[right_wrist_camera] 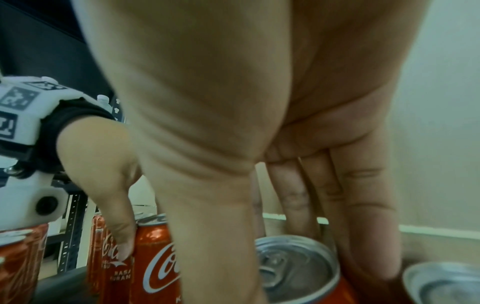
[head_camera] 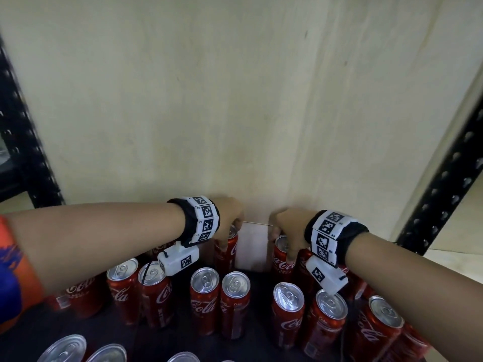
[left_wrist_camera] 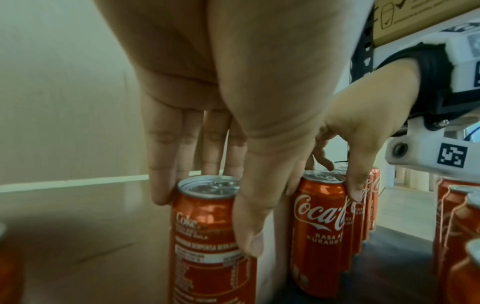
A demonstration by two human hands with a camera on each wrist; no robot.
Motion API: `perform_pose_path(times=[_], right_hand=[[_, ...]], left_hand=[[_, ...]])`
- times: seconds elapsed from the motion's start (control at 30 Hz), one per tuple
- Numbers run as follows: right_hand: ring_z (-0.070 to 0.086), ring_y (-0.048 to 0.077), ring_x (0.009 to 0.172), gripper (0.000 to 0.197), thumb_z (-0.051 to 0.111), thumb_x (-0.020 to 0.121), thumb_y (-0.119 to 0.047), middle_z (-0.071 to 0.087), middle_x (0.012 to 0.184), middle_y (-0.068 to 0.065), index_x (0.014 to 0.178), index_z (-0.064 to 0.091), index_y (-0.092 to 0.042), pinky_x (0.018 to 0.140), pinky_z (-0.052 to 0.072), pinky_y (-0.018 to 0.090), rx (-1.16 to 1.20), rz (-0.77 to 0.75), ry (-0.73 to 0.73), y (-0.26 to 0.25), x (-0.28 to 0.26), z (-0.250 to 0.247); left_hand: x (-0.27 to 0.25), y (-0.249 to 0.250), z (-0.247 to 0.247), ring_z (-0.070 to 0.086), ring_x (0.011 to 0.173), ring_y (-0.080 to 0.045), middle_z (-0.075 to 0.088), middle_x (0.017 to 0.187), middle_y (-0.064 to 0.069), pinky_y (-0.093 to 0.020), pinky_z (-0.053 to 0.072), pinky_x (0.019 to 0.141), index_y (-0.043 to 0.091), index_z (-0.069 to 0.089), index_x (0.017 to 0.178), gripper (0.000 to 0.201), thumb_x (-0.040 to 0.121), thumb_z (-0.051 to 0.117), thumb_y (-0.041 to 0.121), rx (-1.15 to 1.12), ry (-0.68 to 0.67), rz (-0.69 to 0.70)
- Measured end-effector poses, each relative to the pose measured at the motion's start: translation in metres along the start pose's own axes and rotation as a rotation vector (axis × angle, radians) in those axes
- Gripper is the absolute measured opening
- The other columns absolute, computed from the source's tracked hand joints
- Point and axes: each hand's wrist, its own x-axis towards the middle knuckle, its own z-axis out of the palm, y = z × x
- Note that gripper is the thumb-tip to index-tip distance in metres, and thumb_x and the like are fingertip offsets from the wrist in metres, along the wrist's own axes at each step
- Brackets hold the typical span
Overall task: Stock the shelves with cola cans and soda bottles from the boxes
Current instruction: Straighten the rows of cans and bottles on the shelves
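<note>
Both hands work at the back of a dark shelf board point(head_camera: 261, 286), close against the pale cream back wall point(head_camera: 235, 100), where a strip of wall shows between them. The left hand point(head_camera: 228, 218) grips a tall red aluminium cola can point(left_wrist_camera: 207, 236) from above, thumb on the near side, fingers point(left_wrist_camera: 161, 164) down the far side. The can stands upright, long axis vertical, tab up; its label reads "Coke". The right hand point(head_camera: 287, 226) clamps a second upright red cola can point(right_wrist_camera: 296, 273) the same way, and the script on it reads "Coca-Cola" in the head view. Just beside it stands another silver-topped can point(right_wrist_camera: 444, 283). More upright red cans point(head_camera: 203, 299) fill the rows in front, some with narrow gaps between them. Black perforated steel uprights point(head_camera: 444, 194) bound the bay on both sides.
</note>
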Motion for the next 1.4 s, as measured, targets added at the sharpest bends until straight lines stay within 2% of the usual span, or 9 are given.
perform_pose_path(times=[0.2,0.37,0.57,0.73,0.83,0.97,1.13,1.27,1.4], right_hand=[[0.063,0.019,0.107,0.063,0.091,0.069,-0.035,0.066,0.120,-0.005,0.127,0.069,-0.026,0.091,0.057,0.038,0.023,0.053,-0.004,-0.007,-0.001,0.003],[0.064,0.017,0.105,0.058,0.090,0.071,-0.031,0.070,0.117,-0.004,0.125,0.071,-0.024,0.087,0.056,0.032,0.128,0.075,0.026,-0.011,-0.002,-0.006],[0.067,0.019,0.100,0.053,0.091,0.068,-0.035,0.073,0.106,-0.002,0.116,0.075,-0.022,0.086,0.059,0.039,0.140,0.067,0.093,-0.031,0.010,-0.020],[0.065,0.024,0.107,0.067,0.092,0.067,-0.037,0.068,0.119,0.003,0.125,0.069,-0.014,0.090,0.058,0.040,0.165,0.092,0.121,-0.048,0.029,-0.020],[0.066,0.025,0.108,0.066,0.092,0.067,-0.039,0.069,0.120,0.005,0.123,0.071,-0.011,0.091,0.057,0.041,0.140,0.118,0.105,-0.057,0.038,-0.020],[0.066,0.025,0.109,0.068,0.094,0.062,-0.042,0.068,0.121,0.001,0.120,0.073,-0.014,0.092,0.057,0.041,0.123,0.146,0.097,-0.065,0.048,-0.017],[0.066,0.023,0.103,0.064,0.094,0.063,-0.036,0.068,0.120,-0.001,0.119,0.072,-0.014,0.087,0.058,0.038,0.129,0.149,0.085,-0.069,0.053,-0.017],[0.067,0.024,0.109,0.063,0.091,0.068,-0.038,0.071,0.121,0.002,0.123,0.072,-0.013,0.093,0.057,0.038,0.086,0.168,0.027,-0.072,0.056,-0.019],[0.067,0.023,0.104,0.062,0.092,0.065,-0.043,0.071,0.117,0.001,0.117,0.074,-0.013,0.089,0.057,0.036,0.112,0.187,0.037,-0.072,0.060,-0.019]], left_hand=[[0.002,-0.001,0.003,0.063,0.111,-0.019,0.066,0.125,0.003,-0.032,0.053,0.094,0.019,0.068,0.125,0.062,0.069,0.092,0.034,0.037,-0.040,0.012],[0.003,-0.002,0.006,0.062,0.112,-0.020,0.065,0.126,0.002,-0.029,0.051,0.089,0.018,0.067,0.127,0.063,0.071,0.091,0.034,0.030,-0.032,0.022],[-0.002,-0.013,0.007,0.064,0.105,-0.019,0.068,0.120,0.004,-0.032,0.054,0.089,0.021,0.069,0.122,0.068,0.062,0.094,0.042,0.046,-0.001,0.065],[-0.003,-0.016,0.005,0.066,0.107,-0.021,0.068,0.122,0.000,-0.035,0.056,0.093,0.017,0.068,0.125,0.069,0.064,0.095,0.032,0.058,-0.011,0.094],[-0.002,-0.018,0.005,0.066,0.108,-0.021,0.069,0.122,0.000,-0.034,0.055,0.094,0.014,0.068,0.125,0.066,0.067,0.093,0.031,0.043,-0.028,0.109],[-0.003,-0.023,0.005,0.067,0.107,-0.020,0.070,0.121,0.001,-0.033,0.055,0.092,0.015,0.068,0.124,0.066,0.065,0.095,0.027,-0.020,-0.013,0.127],[0.000,-0.024,0.008,0.068,0.104,-0.020,0.071,0.117,0.000,-0.026,0.051,0.076,0.013,0.070,0.119,0.057,0.069,0.092,0.028,-0.079,-0.014,0.128],[0.000,-0.025,0.010,0.070,0.098,-0.021,0.074,0.110,-0.001,-0.030,0.056,0.079,0.014,0.073,0.111,0.055,0.063,0.096,0.028,-0.098,0.000,0.118],[0.000,-0.029,0.011,0.071,0.094,-0.021,0.074,0.106,-0.001,-0.031,0.059,0.079,0.015,0.074,0.108,0.056,0.060,0.097,0.029,-0.123,0.010,0.132]])
